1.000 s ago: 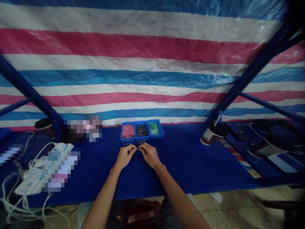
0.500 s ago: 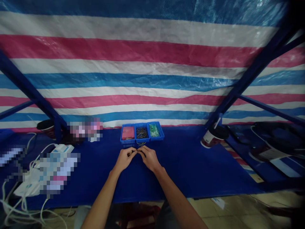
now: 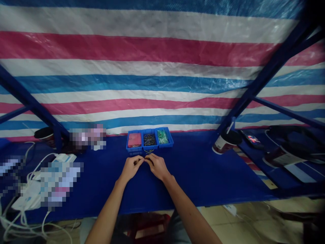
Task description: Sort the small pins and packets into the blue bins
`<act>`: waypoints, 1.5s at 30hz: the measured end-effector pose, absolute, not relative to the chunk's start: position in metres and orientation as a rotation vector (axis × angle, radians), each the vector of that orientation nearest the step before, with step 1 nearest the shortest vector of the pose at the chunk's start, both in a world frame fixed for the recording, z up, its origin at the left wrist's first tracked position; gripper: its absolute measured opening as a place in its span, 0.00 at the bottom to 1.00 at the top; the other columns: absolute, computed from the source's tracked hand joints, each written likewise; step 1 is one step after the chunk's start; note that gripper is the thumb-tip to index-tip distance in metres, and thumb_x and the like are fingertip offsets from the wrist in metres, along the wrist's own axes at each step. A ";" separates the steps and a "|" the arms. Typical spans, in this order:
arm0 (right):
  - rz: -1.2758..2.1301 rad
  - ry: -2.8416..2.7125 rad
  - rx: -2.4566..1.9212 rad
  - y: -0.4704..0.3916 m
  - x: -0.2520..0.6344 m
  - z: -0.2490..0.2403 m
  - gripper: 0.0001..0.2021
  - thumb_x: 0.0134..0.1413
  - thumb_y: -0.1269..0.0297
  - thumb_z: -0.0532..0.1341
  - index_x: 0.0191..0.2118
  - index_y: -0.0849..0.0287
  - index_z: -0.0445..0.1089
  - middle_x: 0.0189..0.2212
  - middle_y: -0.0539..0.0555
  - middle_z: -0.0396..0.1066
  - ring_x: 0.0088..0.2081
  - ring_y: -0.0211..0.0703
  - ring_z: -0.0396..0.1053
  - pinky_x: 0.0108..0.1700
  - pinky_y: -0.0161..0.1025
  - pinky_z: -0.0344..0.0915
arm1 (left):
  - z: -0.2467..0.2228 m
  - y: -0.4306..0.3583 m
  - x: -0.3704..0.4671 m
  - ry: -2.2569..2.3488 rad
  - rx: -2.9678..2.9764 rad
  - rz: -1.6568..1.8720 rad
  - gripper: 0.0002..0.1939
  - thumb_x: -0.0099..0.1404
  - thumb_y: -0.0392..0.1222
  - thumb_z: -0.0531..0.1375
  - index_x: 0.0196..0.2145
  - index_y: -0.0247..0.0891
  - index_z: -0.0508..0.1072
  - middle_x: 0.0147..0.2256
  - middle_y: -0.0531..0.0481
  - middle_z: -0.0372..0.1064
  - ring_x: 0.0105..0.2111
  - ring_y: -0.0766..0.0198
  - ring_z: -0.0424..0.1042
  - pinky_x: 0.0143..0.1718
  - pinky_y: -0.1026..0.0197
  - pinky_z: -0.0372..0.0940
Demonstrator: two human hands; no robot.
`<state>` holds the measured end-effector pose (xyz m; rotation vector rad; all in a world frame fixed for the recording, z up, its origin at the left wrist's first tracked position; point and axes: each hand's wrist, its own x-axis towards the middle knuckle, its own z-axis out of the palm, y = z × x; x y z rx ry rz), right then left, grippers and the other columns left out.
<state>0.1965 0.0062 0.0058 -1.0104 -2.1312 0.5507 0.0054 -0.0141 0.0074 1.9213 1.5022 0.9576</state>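
Over the blue tabletop [image 3: 203, 173], my left hand [image 3: 132, 167] and my right hand [image 3: 156, 166] meet fingertip to fingertip. Both are closed in a pinch, and whatever lies between the fingers is too small to make out. Just beyond them stand three small blue bins side by side. The left bin [image 3: 134, 148] holds flat pink pieces [image 3: 134, 139]. Many dark, thin screws [image 3: 149, 139] fill the middle bin [image 3: 150, 147]. In the right bin [image 3: 166, 145] are green and clear small packets [image 3: 162, 136]. A few loose screws [image 3: 149, 151] lie in front of the middle bin.
A lidded cup [image 3: 226, 140] with a straw stands at the right; another cup [image 3: 45, 135] is at the far left. White power strips [image 3: 30, 195] and tangled cables cover the left end. A phone [image 3: 252, 139] lies on the neighbouring table. A striped sheet [image 3: 152, 81] hangs behind.
My hands stay pinched together in nearly the same spot in front of the bins. The view has shifted slightly, and the phone's screen at the right now looks lit.
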 end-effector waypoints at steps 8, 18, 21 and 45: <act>0.554 -2.119 -1.005 0.008 0.196 0.004 0.08 0.68 0.65 0.55 0.43 0.53 0.71 0.38 0.52 0.74 0.39 0.41 0.73 0.42 0.35 0.64 | 0.008 -0.014 0.006 1.501 1.913 0.952 0.19 0.69 0.52 0.55 0.35 0.35 0.78 0.19 0.57 0.60 0.21 0.69 0.56 0.26 0.66 0.51; 0.502 -2.144 -1.075 0.007 0.196 0.007 0.09 0.69 0.65 0.53 0.41 0.54 0.71 0.37 0.53 0.74 0.37 0.41 0.73 0.40 0.35 0.63 | 0.007 -0.014 0.007 1.503 1.933 0.965 0.18 0.68 0.51 0.56 0.36 0.36 0.79 0.19 0.57 0.59 0.20 0.69 0.56 0.27 0.65 0.52; 0.521 -2.129 -1.064 0.006 0.196 0.007 0.09 0.69 0.64 0.54 0.42 0.54 0.71 0.38 0.52 0.74 0.37 0.41 0.73 0.40 0.35 0.63 | 0.007 -0.014 0.006 1.502 1.925 0.980 0.18 0.69 0.51 0.55 0.35 0.36 0.78 0.18 0.57 0.60 0.20 0.69 0.57 0.27 0.66 0.52; 0.534 -2.115 -1.067 0.006 0.196 0.008 0.10 0.69 0.63 0.54 0.39 0.55 0.72 0.36 0.52 0.73 0.35 0.40 0.71 0.39 0.34 0.61 | 0.011 -0.016 0.007 1.510 1.904 0.971 0.18 0.69 0.51 0.55 0.35 0.36 0.77 0.18 0.57 0.61 0.20 0.68 0.60 0.27 0.66 0.54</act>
